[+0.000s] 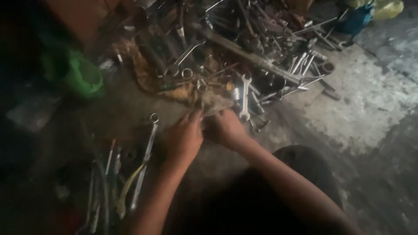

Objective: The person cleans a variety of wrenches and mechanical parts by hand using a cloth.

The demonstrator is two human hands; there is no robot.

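Both hands are held together on the floor (370,100) at a dirty rag (213,101) by the tool pile (244,48). Left hand (185,137) and right hand (226,128): grip state cannot be told. A spanner (245,96) lies just right.

One view only for you: head camera, worn on your head, looking steeply down and forward over your own forearms. Your left hand (185,139) and right hand (226,128) sit just below frame centre, close to lens. Tool pile (244,56) fills upper middle, farther out. Concrete floor (370,100) runs off right edge; green container (82,76) at left edge. Your knee at bottom. Frame dim, slightly blurred. No second view, so nothing shared.
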